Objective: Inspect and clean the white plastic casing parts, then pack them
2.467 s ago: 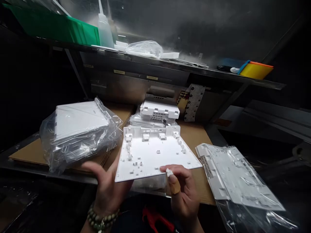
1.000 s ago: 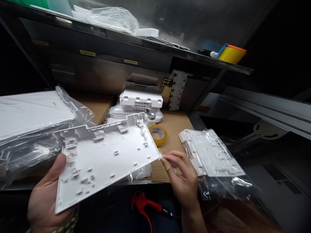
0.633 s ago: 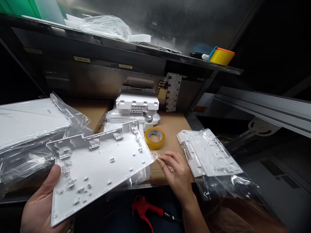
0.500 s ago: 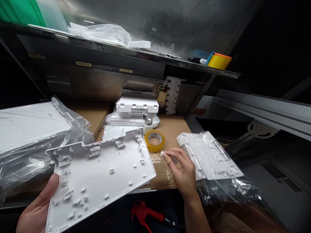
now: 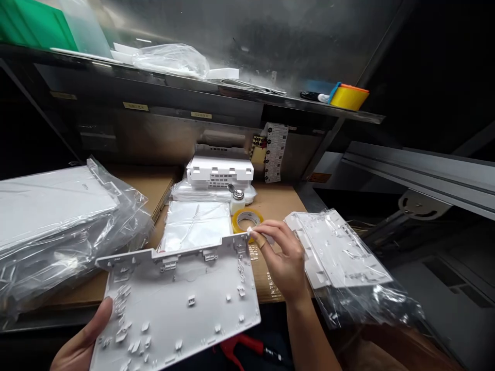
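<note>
Compared with half a second ago, the right hand [image 5: 284, 255] has come from clear of the white panel [image 5: 193, 288] to its upper right corner, and the panel itself has shifted lower and to the right in view. Its inner face, dotted with small clips and posts, is turned toward the wearer.

Pinched narrowly, the right fingers hold a small white wad [image 5: 249, 230] at that corner, seemingly against the rim. At the lower left, the left hand [image 5: 83, 337] grips the panel with its thumb over the side edge; its other fingers are hidden beneath.

Just behind the corner lies a roll of yellow tape [image 5: 236, 221], with a small white bottle [image 5: 236, 207], its metal lid flipped up, near it on the cardboard [image 5: 270, 198]. Farther back, white covers [image 5: 220, 170] rest on clear bags [image 5: 185, 191]. Bagged white parts [image 5: 54, 206] lie to the left, and another bagged panel [image 5: 344, 252] to the right. Below, a red air gun [image 5: 249, 342] is partly hidden by the panel.
</note>
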